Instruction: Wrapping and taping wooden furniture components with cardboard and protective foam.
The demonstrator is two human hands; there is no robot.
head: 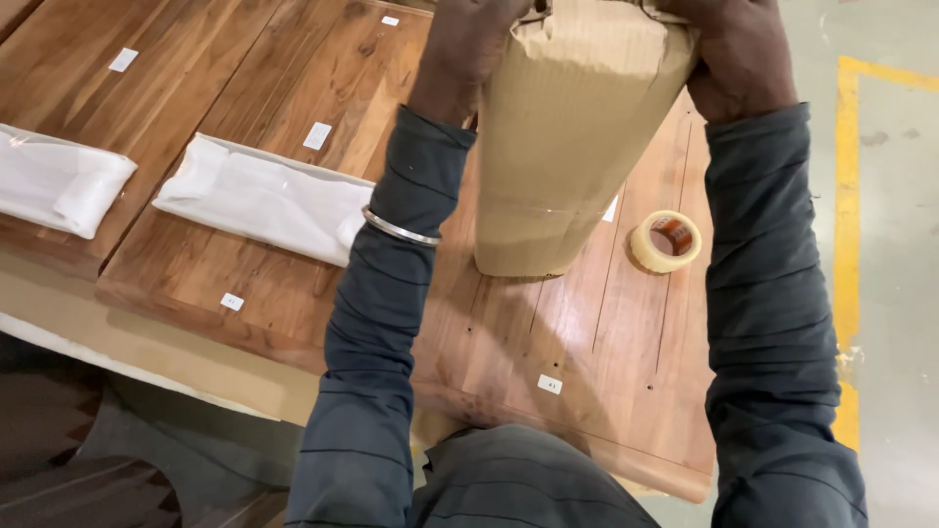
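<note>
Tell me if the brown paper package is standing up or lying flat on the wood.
Standing upright: the paper package rests on its lower end on the wooden panel, with the left hand and right hand holding its top.

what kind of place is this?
Likely a furniture workshop or packing area: finished wooden panels laid flat, a corrugated-cardboard-wrapped bundle held by both hands, a tape roll, and a concrete floor with a yellow line.

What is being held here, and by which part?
Both hands hold a brown paper-wrapped package standing upright on a wooden board: left hand and right hand grip its top end, one each side.
</note>
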